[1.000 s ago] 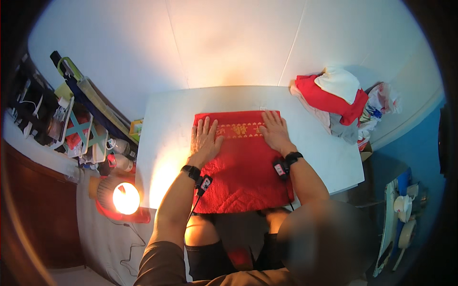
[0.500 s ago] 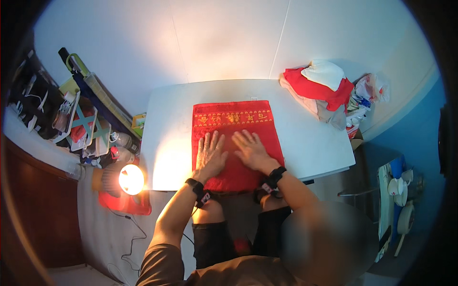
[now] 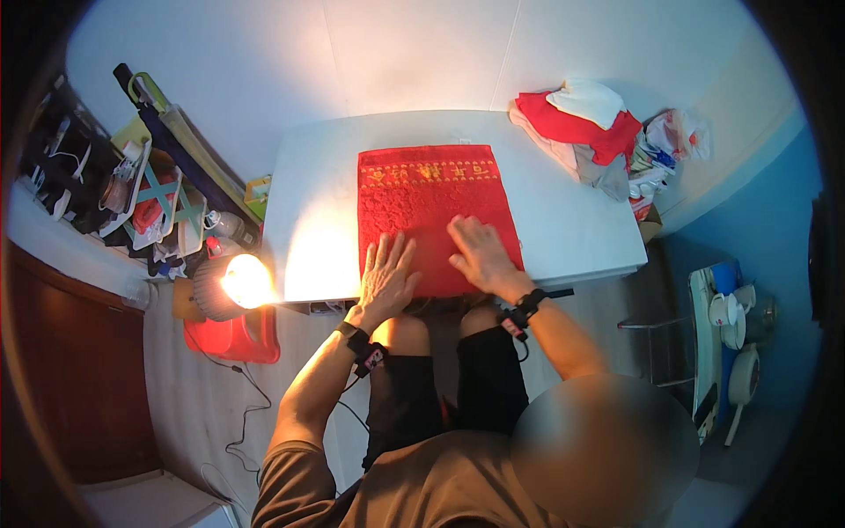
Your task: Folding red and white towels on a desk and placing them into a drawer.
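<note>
A red towel (image 3: 431,207) with a band of gold patterning near its far edge lies spread flat on a white table (image 3: 576,233). Its near end reaches the table's front edge. My left hand (image 3: 385,277) is at the towel's near left part, fingers stretched out and nothing held. Over the near right part is my right hand (image 3: 484,253), turned somewhat onto its side with fingers extended, also holding nothing; whether it touches the cloth I cannot tell. Each wrist carries a black strap with a small device.
Folded red, white and pink cloths (image 3: 585,123) are piled at the table's far right, beside plastic bags (image 3: 673,145). A lit lamp (image 3: 246,282) stands above a red stool (image 3: 233,339) on the left. Umbrellas (image 3: 180,154) and a cluttered shelf (image 3: 150,207) stand farther left.
Both hands have come nearer to me along the towel, toward its near edge. The right hand has turned onto its side. The whole view has shifted, with the table higher in the picture.
</note>
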`<state>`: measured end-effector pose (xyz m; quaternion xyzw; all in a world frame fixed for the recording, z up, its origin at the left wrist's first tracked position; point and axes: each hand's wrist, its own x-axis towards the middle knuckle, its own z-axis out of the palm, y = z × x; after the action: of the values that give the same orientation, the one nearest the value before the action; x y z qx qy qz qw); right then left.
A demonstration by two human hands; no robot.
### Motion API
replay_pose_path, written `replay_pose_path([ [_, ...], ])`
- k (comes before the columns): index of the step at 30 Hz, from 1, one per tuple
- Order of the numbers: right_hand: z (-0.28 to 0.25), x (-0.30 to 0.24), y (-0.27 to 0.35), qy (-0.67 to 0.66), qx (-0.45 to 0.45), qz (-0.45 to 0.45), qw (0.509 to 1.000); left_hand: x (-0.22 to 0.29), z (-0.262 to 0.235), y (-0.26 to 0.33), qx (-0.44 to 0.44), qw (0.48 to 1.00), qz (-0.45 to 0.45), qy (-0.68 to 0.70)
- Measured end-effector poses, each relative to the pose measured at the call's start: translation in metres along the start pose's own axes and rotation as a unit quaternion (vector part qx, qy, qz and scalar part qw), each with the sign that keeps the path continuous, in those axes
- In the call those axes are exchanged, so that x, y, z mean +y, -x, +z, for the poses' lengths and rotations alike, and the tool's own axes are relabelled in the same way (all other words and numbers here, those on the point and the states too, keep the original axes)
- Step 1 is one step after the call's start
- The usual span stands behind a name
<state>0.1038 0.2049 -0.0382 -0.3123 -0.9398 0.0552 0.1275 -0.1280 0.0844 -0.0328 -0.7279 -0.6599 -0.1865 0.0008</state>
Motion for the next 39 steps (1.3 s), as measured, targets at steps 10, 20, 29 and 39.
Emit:
replay_pose_path([
  [10, -0.027, 0.048, 0.065, 0.002, -0.003, 0.113, 0.994, -0.035, -0.017, 0.043, -0.045, 0.999, -0.012, -0.001],
  [20, -0.040, 0.034, 0.096, -0.015, -0.050, 0.047, 0.998, -0.039, -0.006, 0.059, 0.040, 0.998, 0.037, 0.039],
  [29, -0.042, 0.031, 0.117, -0.141, 0.023, 0.046, 0.989, -0.032, -0.029, 0.076, 0.016, 0.998, 0.006, 0.064],
  [39, -0.153, -0.024, 0.166, -0.427, 0.009, 0.162, 0.890, 0.037, -0.147, 0.095, 0.132, 0.952, -0.034, 0.275],
])
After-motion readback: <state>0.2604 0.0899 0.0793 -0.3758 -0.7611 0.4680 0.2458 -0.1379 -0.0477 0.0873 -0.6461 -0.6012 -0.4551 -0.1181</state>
